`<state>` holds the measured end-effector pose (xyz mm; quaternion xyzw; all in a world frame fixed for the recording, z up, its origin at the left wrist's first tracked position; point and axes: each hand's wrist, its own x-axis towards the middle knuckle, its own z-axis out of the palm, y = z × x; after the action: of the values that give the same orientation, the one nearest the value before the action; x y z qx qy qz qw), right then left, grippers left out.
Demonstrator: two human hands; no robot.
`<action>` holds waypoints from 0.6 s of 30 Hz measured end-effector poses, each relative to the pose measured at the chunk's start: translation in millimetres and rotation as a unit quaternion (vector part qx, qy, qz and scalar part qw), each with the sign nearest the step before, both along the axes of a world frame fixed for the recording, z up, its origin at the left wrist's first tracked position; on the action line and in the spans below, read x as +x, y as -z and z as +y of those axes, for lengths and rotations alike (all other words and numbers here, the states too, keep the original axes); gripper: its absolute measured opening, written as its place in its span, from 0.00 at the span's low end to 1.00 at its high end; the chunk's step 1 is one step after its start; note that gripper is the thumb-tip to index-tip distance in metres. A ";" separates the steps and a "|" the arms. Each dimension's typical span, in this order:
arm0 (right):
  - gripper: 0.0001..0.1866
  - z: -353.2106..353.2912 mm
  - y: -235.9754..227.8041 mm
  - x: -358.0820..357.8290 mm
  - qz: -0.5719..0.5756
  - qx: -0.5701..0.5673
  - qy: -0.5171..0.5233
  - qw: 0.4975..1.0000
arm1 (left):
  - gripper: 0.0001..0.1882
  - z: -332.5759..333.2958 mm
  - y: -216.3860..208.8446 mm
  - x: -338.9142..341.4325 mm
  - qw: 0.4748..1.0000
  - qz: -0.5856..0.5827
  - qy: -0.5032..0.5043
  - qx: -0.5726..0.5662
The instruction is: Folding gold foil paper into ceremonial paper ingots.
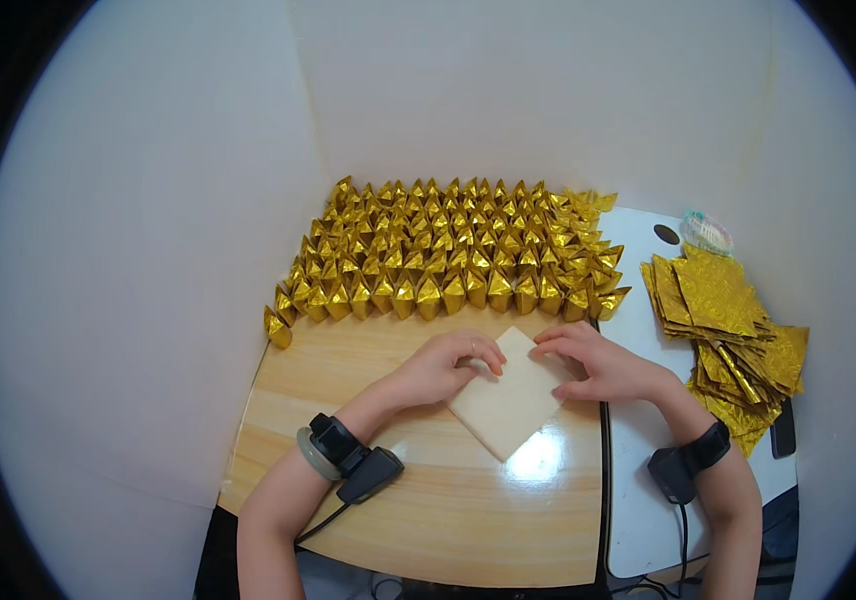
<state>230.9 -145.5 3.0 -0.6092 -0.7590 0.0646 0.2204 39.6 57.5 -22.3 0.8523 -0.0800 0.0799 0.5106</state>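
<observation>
A cream-coloured square sheet of paper (510,415) lies on the wooden table, turned so one corner points towards me. My left hand (448,365) is at its left side, with bent fingers over the upper left edge and the thumb low by the left corner. On the opposite side, my right hand (603,367) has its fingertips at the upper right edge and its thumb near the right corner, with a gap between them. Both hands seem to rest on the paper without pinching it. Beyond them stand rows of folded gold foil paper ingots (428,290).
Stacked gold foil sheets (718,300) lie on the white table (638,480) at the right. A clear round container (708,232) and a dark phone-like object (783,430) are beside them. Pale partitions enclose the back and sides. Black wrist devices (368,470) trail cables.
</observation>
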 end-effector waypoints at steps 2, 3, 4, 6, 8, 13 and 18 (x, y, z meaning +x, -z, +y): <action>0.24 1.4 -6.0 -8.7 0.070 -0.055 0.031 0.996 | 0.12 -1.1 -4.0 -4.8 0.994 -0.009 -0.079 0.079; 0.24 3.6 -7.7 -9.5 0.132 -0.107 0.061 0.984 | 0.12 -1.7 -6.8 -4.2 0.994 -0.009 -0.074 0.080; 0.24 4.5 -5.8 -9.7 0.134 -0.105 0.065 0.983 | 0.10 -3.4 -10.0 -5.1 0.997 -0.001 -0.056 0.060; 0.25 4.4 0.6 -12.0 0.135 -0.102 0.112 0.979 | 0.11 -10.2 -16.3 -8.9 0.998 0.007 -0.036 0.043; 0.25 3.7 7.0 -12.2 0.118 -0.083 0.122 0.982 | 0.21 -18.8 -20.8 -14.5 0.983 -0.028 -0.028 0.181; 0.26 5.4 0.9 -16.6 0.124 -0.119 0.153 0.973 | 0.20 -30.1 -23.2 -18.5 0.955 -0.012 -0.057 0.291; 0.27 6.7 4.1 -24.2 0.045 0.114 -0.002 0.992 | 0.14 -18.1 -9.1 -15.7 0.961 -0.058 -0.054 0.264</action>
<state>206.7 -138.7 -1.0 -0.5752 -0.7519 0.0057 0.3221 23.9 39.4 -13.2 0.9538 -0.0817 0.1331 0.2568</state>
